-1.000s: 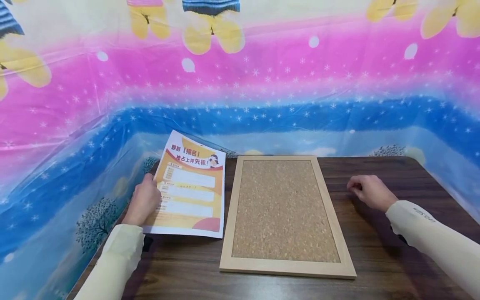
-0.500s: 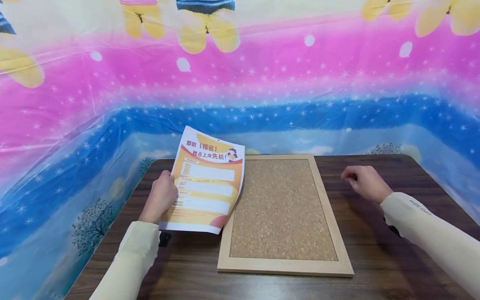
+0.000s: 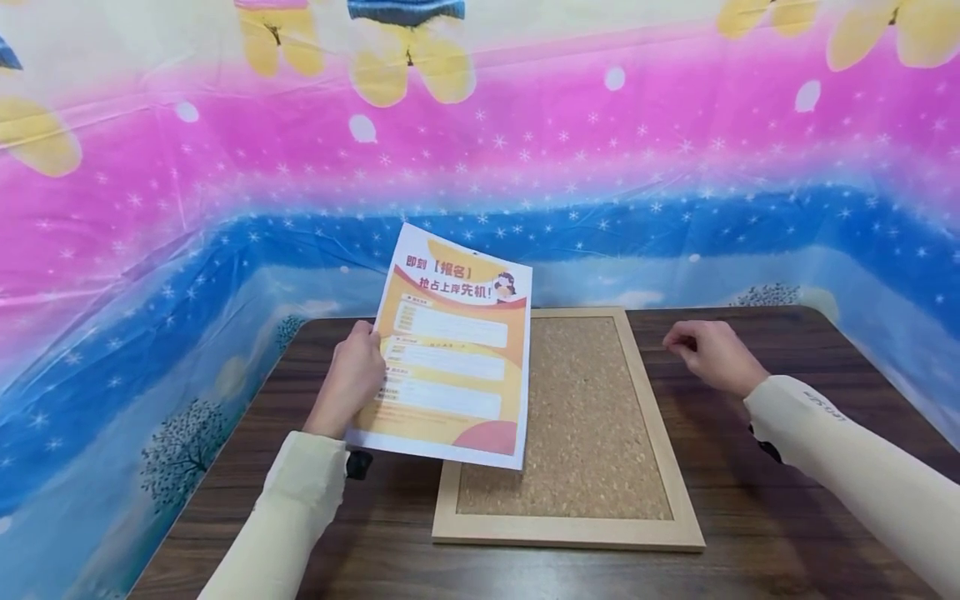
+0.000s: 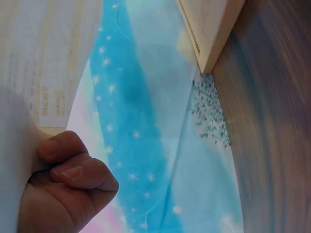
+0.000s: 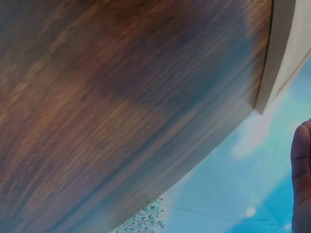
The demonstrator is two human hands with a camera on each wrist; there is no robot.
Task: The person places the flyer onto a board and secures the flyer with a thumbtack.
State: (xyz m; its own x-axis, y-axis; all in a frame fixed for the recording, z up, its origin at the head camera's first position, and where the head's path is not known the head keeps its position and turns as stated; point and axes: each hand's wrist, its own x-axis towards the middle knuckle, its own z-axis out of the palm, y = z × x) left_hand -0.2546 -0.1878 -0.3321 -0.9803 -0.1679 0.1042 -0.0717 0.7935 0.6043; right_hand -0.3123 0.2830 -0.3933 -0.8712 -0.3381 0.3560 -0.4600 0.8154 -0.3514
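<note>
Paper [image 3: 450, 350] printed in orange and yellow is held at its left edge by the left hand [image 3: 348, 379], thumb and curled fingers clamped on it. The sheet is tilted with its top raised, and much of the left side of the cork board [image 3: 600, 433] is covered by it in the head view; whether its lower edge is touching the board cannot be told. The board is laid flat on the dark table [image 3: 750, 517]. Nothing is held by the right hand [image 3: 716, 357], which is poised near the board's right side, fingers loosely bent; whether its thumb and fingertips are pressed together cannot be told. The step in hand is judged to be the positioning of the sheet over the board. For the next move, the sheet would probably need to be squared to the wooden frame [image 3: 570, 531] and lowered, its free edge steadied by the right hand.
</note>
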